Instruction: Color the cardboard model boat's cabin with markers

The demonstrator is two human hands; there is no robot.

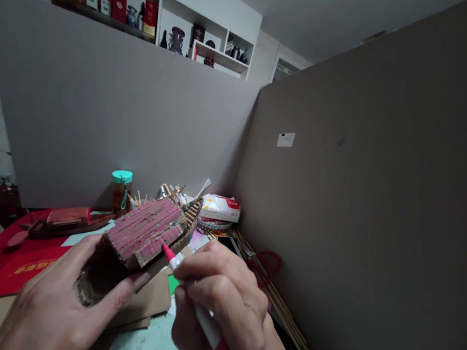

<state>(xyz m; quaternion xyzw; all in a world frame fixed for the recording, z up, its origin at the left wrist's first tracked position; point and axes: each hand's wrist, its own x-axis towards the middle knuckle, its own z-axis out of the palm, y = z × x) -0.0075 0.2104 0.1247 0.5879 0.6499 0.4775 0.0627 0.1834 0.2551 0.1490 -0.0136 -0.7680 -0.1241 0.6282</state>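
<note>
My left hand (65,296) grips a small cardboard model (151,227) from below and the left side, with its thumb on the near edge. The model is tilted; its ridged top is coloured pink in streaks, and bare brown cardboard shows along the edges and on the corrugated far end. My right hand (226,299) is closed around a white and pink marker pen (208,326). The pen's pink tip meets the right edge of the coloured top, or lies very close to it.
Behind the model stand a bottle with a turquoise lid (121,180) and a tissue pack (221,209). A model boat (69,219) lies at left on red material. Cardboard pieces (150,298) lie below. Sticks (287,309) and red-handled scissors (267,264) rest by the right-hand partition (369,192).
</note>
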